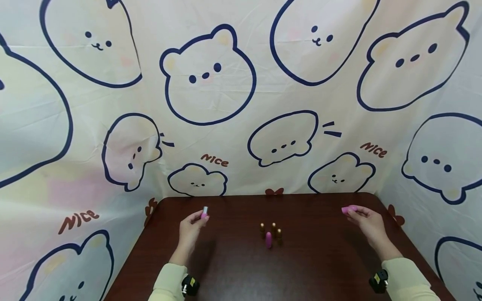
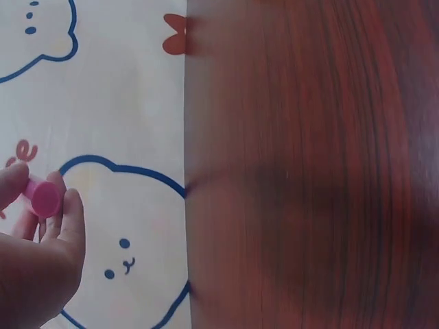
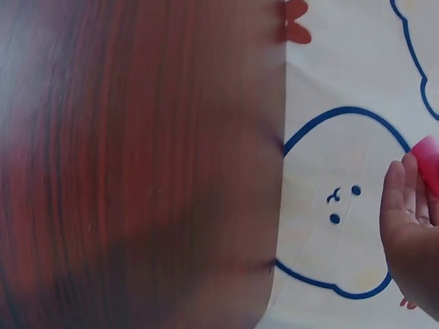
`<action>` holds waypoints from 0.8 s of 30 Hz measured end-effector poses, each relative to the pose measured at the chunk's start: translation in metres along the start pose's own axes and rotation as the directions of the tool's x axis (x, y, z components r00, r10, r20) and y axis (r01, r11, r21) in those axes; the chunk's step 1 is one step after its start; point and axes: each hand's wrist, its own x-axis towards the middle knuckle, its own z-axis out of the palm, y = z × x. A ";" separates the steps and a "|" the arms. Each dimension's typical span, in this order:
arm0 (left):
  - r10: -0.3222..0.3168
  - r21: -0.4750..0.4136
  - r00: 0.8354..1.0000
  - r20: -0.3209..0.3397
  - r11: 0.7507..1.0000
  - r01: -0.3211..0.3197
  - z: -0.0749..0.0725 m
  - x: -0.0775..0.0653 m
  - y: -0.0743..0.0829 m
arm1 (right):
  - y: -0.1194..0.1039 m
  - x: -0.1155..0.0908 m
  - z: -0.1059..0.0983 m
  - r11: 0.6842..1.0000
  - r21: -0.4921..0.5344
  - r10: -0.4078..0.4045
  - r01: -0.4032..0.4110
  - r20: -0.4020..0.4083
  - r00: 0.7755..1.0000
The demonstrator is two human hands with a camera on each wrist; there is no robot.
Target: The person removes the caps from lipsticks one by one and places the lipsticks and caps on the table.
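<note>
My left hand pinches a small pink tube with a silver end, which looks like a lipstick base, held upright above the far left of the table. In the left wrist view its round pink bottom faces the camera between thumb and fingers. Over the far right, my right hand holds a pink piece that looks like a lipstick cap between thumb and fingers. The right wrist view shows only part of this pink piece, cut off by the frame edge.
Between the hands, a pink tube stands on the dark wooden table. Three small dark tubes with gold tops stand close around it. A cloth printed with cartoon animals hangs behind and beside the table.
</note>
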 end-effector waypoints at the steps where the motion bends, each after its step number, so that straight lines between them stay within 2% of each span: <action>1: 0.002 -0.003 1.000 -0.012 1.000 -0.002 -0.002 0.001 -0.001 | 0.002 0.001 -0.002 0.999 -0.034 -0.003 0.003 -0.002 1.000; 5: 0.020 0.012 0.999 -0.048 1.000 -0.020 -0.010 0.005 -0.002 | 0.009 0.004 -0.011 0.977 -0.214 -0.006 0.001 -0.023 1.000; 10: 0.025 0.052 0.997 -0.075 0.998 -0.021 -0.021 0.010 -0.005 | 0.016 0.007 -0.024 0.890 -0.455 -0.044 0.009 -0.066 0.997; 14: 0.030 0.098 0.996 -0.090 0.995 -0.021 -0.030 0.014 -0.008 | 0.020 0.008 -0.032 0.843 -0.534 -0.109 0.059 -0.063 0.992; 17: 0.032 0.156 0.995 -0.096 0.988 -0.016 -0.035 0.017 -0.010 | 0.023 0.009 -0.037 0.825 -0.560 -0.132 0.081 -0.051 0.990; 21: 0.038 0.244 0.992 -0.120 0.970 -0.008 -0.041 0.021 -0.014 | 0.027 0.010 -0.043 0.801 -0.591 -0.143 0.094 -0.037 0.989; 24: 0.058 0.308 0.987 -0.149 0.951 -0.009 -0.046 0.023 -0.018 | 0.032 0.011 -0.047 0.768 -0.630 -0.172 0.117 -0.027 0.985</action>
